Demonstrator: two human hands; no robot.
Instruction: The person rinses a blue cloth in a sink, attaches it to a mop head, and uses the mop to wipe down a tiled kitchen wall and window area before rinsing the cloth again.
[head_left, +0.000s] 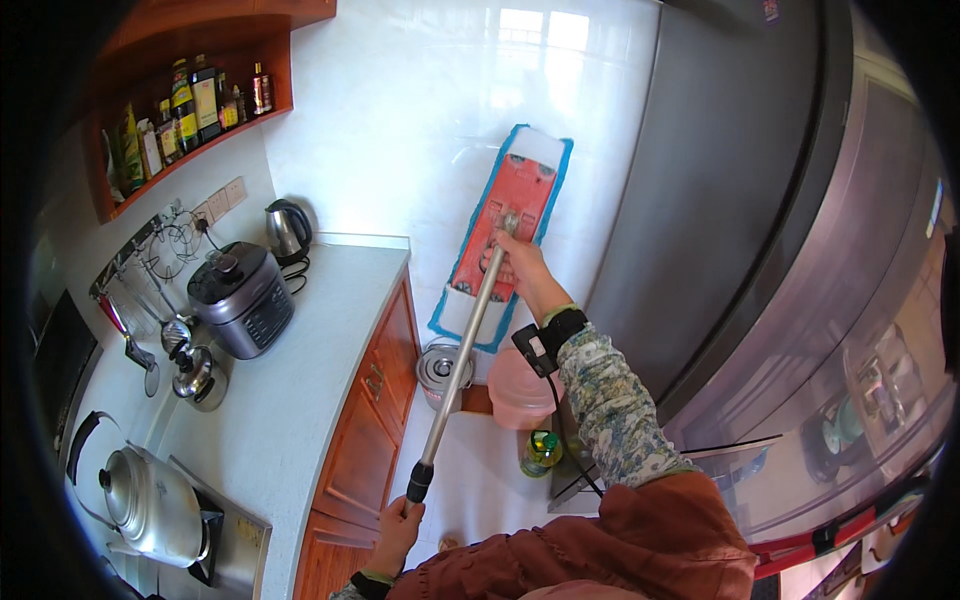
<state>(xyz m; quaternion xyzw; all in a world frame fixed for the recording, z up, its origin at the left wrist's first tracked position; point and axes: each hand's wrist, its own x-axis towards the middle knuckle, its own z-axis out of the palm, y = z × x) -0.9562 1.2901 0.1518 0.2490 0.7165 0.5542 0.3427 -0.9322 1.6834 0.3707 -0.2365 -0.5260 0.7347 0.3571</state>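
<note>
A flat mop with a red plastic head (525, 184) and a blue-edged white pad lies against the glossy white tiled wall (375, 112), its long side tilted. My right hand (519, 264) grips the metal pole (459, 360) close to the joint at the mop head. Lower down, my left hand (397, 529) is closed around the pole's end, just below its black collar (420, 480). Part of the red head is hidden behind my right hand and the pole.
Left, a counter (337, 300) carries a pressure cooker (240, 300), an electric kettle (289, 229) and a stove kettle (154, 506). Below the mop stand a lidded metal pail (442, 369), a pink tub (521, 390) and a bottle (540, 454). A grey refrigerator (720, 172) stands right.
</note>
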